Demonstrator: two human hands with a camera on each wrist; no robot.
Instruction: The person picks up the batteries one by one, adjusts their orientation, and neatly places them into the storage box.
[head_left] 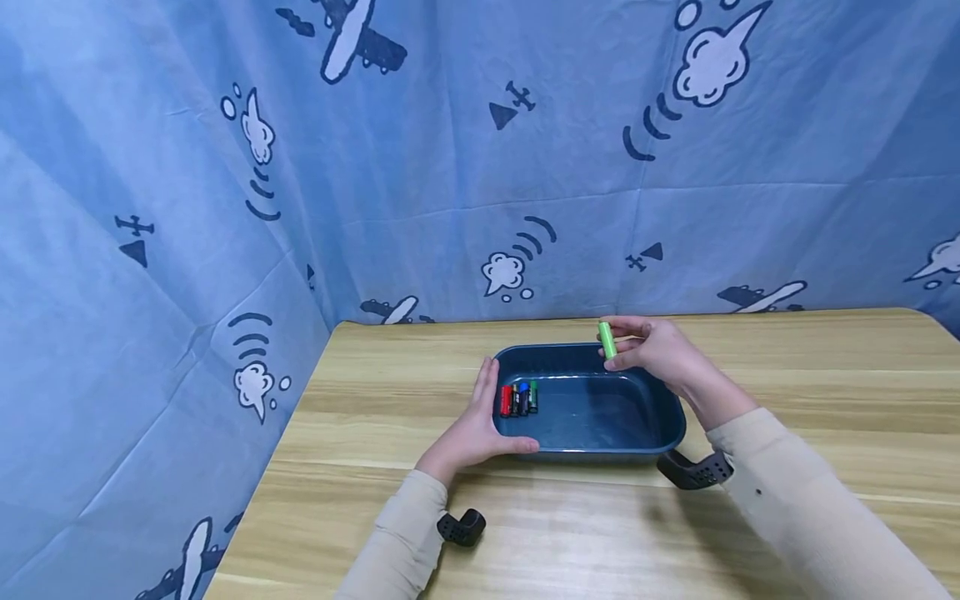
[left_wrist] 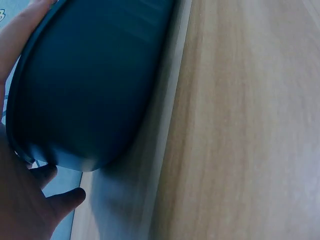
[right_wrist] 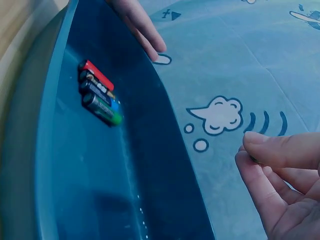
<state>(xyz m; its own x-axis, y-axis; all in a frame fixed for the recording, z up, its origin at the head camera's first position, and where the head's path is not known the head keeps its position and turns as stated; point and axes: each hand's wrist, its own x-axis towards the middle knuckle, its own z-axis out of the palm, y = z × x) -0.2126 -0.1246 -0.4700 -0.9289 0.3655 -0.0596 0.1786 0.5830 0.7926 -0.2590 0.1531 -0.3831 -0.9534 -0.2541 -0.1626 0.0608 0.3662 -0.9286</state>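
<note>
A dark blue rectangular tub (head_left: 600, 417) rests on the wooden table. At its left end, several batteries (head_left: 519, 400) lie side by side on the tub floor, in red, black, blue and green, seen again in the right wrist view. My left hand (head_left: 476, 429) spans that end, its fingers straight along the left side and the thumb on the front rim. Above the tub's back right part, my right hand (head_left: 651, 348) pinches a light green battery (head_left: 607, 342) between thumb and fingers. In the right wrist view, the fingers mostly hide this battery.
The wooden table (head_left: 360, 400) extends on both sides of the tub. A blue patterned curtain (head_left: 420, 167) hangs behind and to the left. Black wrist mounts (head_left: 462, 528) sit at both sleeves.
</note>
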